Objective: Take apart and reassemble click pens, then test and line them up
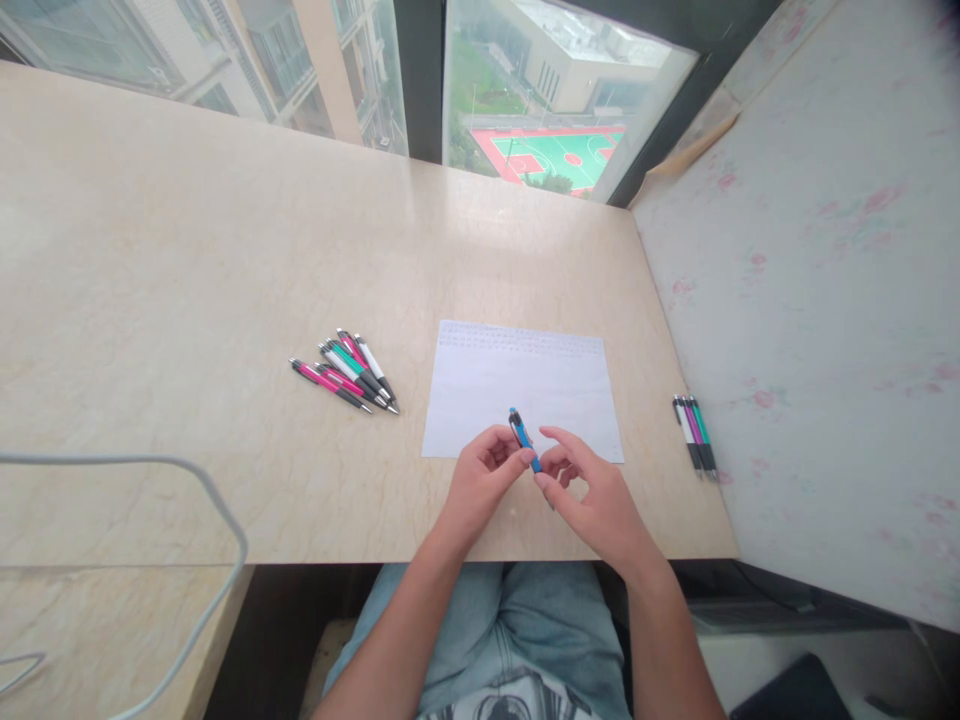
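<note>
A blue pen [518, 428] with a dark clip is held upright at a slant over the near edge of a white paper sheet [517, 390]. My left hand [486, 478] pinches its barrel between thumb and fingers. My right hand [589, 492] closes thumb and fingers around the pen's lower end, with the index finger raised; the tip is largely hidden there. Rows of small marks run along the sheet's far edge. To the left lies a loose pile of several pens [352, 372] in pink, green and white.
By the wall on the right, several pens [695, 437] lie side by side. A grey cable [217, 500] loops over the lower left of the stone counter [187, 260]. The floral-papered wall [810, 300] bounds the right side, and a window [555, 90] the far side.
</note>
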A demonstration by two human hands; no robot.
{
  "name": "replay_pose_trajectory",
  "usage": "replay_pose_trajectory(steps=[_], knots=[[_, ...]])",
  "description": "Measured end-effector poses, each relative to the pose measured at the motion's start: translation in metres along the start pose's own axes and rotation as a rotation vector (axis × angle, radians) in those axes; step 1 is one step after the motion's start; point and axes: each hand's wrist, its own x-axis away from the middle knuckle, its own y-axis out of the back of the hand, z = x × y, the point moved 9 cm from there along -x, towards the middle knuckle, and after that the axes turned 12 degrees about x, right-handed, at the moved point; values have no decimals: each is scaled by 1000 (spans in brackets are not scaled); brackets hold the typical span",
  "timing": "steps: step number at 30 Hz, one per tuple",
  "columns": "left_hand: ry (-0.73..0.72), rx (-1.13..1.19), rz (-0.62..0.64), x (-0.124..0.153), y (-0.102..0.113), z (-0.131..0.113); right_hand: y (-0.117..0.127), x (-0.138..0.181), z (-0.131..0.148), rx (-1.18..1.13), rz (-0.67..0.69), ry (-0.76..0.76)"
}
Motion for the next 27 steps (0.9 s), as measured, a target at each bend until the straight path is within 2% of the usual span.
replay_pose_trajectory(steps=[9,13,16,19,24,27], knots=[[19,20,-14,2,-1,-1,-19,6,-11,-392,84,-89],[13,182,-67,1,7,2,-19,7,-15,-551,83,-112],[31,314,-104,-1,10,5,-15,7,-21,-581,50,-137],[45,360,-119,-1,10,6,-3,5,-32,-582,-57,-166],[58,374,-129,-1,9,4,26,7,-59,-662,-366,-221],[63,379,-136,0,10,4,33,10,-73,-702,-449,-262]])
